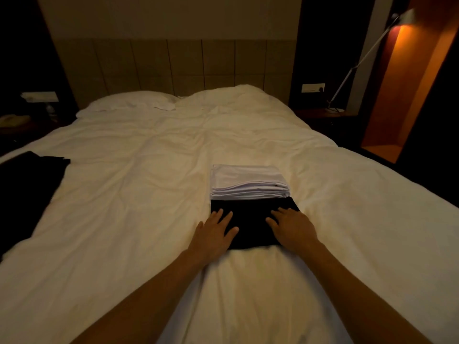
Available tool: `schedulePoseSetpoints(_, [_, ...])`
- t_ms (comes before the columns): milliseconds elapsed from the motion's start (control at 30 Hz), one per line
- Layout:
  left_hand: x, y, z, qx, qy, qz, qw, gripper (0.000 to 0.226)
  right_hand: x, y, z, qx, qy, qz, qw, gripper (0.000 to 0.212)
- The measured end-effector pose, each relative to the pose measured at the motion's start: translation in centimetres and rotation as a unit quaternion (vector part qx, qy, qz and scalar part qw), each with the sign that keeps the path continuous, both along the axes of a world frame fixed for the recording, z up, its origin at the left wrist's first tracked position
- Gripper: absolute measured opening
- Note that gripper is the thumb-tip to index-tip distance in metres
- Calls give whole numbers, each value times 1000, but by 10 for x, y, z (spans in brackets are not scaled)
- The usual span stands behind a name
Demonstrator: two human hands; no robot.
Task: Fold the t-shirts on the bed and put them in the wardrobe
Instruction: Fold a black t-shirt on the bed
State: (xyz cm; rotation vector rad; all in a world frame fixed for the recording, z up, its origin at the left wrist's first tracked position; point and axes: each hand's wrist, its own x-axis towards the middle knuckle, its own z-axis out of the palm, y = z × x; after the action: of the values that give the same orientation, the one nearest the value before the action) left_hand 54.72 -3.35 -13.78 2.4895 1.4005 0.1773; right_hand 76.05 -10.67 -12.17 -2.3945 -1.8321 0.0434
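A folded black t-shirt [250,223] lies on the white bed [149,194] right of centre. My left hand [214,232] lies flat on its left edge with straight, spread fingers. My right hand [291,227] presses flat on its right side. Directly behind the black shirt sits a stack of folded white t-shirts [248,182], touching its far edge. An unfolded black garment [27,189] lies spread at the bed's left edge. No wardrobe is in view.
Two white pillows [129,103] lie at the padded headboard. A bedside table with a white lamp [357,65] stands at the right, beside an orange-lit niche [402,95]. A dark nightstand with a phone [15,120] stands at the left.
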Motion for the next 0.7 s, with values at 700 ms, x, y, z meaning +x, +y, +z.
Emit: schedulePoseSetpoints(700, [-215,-117,143,151,-231,163,947,53,-253,-69,113,240,232,80,939,50])
